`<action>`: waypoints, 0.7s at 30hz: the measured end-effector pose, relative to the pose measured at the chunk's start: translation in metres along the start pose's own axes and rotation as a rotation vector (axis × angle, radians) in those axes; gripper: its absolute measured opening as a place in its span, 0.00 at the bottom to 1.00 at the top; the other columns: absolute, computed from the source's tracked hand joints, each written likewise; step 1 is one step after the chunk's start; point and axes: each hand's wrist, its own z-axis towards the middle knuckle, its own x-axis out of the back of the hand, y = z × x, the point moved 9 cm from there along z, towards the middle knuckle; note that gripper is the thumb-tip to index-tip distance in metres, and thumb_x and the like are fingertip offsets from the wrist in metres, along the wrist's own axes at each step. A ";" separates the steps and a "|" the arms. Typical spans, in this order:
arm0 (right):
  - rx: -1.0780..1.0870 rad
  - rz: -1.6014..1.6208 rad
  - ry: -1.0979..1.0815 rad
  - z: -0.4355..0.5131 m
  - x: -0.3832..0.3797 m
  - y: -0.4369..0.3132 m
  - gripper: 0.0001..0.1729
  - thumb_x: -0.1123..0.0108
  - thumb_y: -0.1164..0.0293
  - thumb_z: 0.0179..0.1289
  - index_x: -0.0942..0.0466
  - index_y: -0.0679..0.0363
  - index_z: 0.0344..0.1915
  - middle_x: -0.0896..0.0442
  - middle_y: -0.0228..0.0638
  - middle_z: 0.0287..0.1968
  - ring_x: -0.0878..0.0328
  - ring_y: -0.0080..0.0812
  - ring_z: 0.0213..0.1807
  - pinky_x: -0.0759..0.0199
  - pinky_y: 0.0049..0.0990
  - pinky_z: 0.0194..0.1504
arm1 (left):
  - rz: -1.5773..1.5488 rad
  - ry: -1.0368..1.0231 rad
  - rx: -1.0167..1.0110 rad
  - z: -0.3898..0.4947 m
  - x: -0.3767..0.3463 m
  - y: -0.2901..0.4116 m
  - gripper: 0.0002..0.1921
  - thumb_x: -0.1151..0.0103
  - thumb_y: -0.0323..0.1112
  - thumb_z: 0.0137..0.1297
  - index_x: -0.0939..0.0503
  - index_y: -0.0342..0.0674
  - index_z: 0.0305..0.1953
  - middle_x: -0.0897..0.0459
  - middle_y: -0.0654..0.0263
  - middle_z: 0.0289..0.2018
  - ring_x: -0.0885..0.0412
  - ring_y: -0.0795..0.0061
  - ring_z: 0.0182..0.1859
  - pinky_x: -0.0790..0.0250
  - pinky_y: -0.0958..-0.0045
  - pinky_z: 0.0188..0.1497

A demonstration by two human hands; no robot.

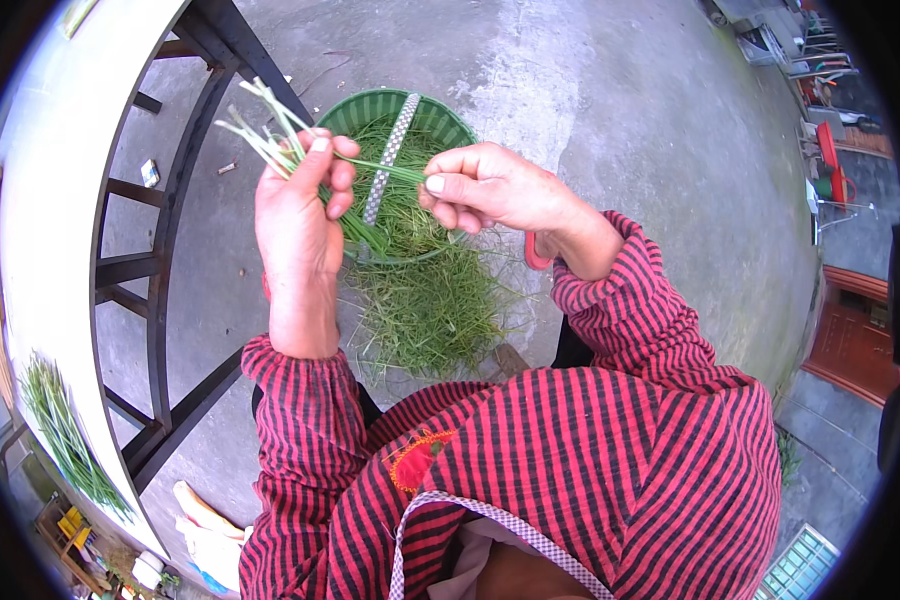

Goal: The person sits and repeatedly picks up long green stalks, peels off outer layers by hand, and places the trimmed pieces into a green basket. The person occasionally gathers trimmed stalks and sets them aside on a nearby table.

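Observation:
My left hand (307, 180) is closed around a small bunch of thin green stalks (356, 229), whose pale ends stick out past the thumb at the upper left. Between the thumb and fingers of my right hand (487, 187) are several green blades, stretched across from the left hand. Beneath both hands stands a green basket (442, 112) with a checkered handle (394, 150), holding a tangle of green blades. A loose heap of green trimmings (435, 315) lies on the concrete floor just below the basket.
A white tabletop (67, 247) on a dark metal frame (165, 217) runs along the left, with another bunch of green stalks (67, 435) on it. A small box (150, 173) lies on the floor. A red slipper (536, 253) shows beside the basket.

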 end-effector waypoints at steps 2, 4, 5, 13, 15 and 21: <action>0.009 -0.125 0.042 0.000 0.006 -0.003 0.13 0.52 0.66 0.66 0.24 0.62 0.33 0.23 0.26 0.22 0.31 0.15 0.20 0.36 0.17 0.23 | -0.009 0.054 -0.034 0.000 0.007 0.005 0.02 0.50 0.27 0.65 0.27 0.36 0.36 0.21 0.60 0.29 0.31 0.84 0.23 0.44 0.86 0.18; 0.032 -0.272 0.131 -0.002 0.013 -0.008 0.12 0.51 0.66 0.64 0.23 0.62 0.31 0.23 0.27 0.22 0.29 0.16 0.20 0.35 0.18 0.24 | 0.004 0.072 -0.055 0.000 0.009 0.007 0.02 0.50 0.27 0.65 0.27 0.36 0.36 0.21 0.60 0.28 0.31 0.84 0.23 0.44 0.86 0.18; 0.091 -0.395 0.177 -0.001 0.016 -0.013 0.12 0.50 0.67 0.63 0.23 0.62 0.30 0.22 0.28 0.22 0.29 0.17 0.21 0.35 0.19 0.24 | 0.010 0.072 -0.067 0.000 0.007 0.008 0.02 0.50 0.27 0.65 0.27 0.36 0.35 0.21 0.60 0.28 0.31 0.84 0.23 0.44 0.86 0.18; 0.187 0.144 0.376 -0.001 0.049 -0.011 0.13 0.50 0.67 0.61 0.23 0.62 0.24 0.22 0.28 0.20 0.31 0.16 0.18 0.39 0.15 0.20 | 0.026 -0.003 -0.139 -0.006 -0.014 0.012 0.03 0.51 0.28 0.66 0.28 0.37 0.35 0.21 0.61 0.28 0.31 0.85 0.23 0.43 0.86 0.18; 0.218 0.402 0.344 0.002 0.052 -0.003 0.14 0.51 0.67 0.61 0.24 0.61 0.23 0.23 0.28 0.20 0.33 0.16 0.17 0.40 0.16 0.19 | 0.046 0.012 -0.170 -0.011 -0.018 0.013 0.03 0.51 0.28 0.67 0.28 0.37 0.36 0.21 0.61 0.28 0.31 0.85 0.23 0.43 0.86 0.19; 0.123 -0.101 -0.499 -0.012 -0.005 0.008 0.12 0.45 0.65 0.60 0.20 0.62 0.34 0.17 0.29 0.28 0.26 0.17 0.20 0.36 0.18 0.19 | 0.020 0.115 -0.262 -0.010 0.006 0.033 0.02 0.49 0.30 0.66 0.28 0.39 0.35 0.24 0.67 0.25 0.32 0.87 0.23 0.44 0.88 0.19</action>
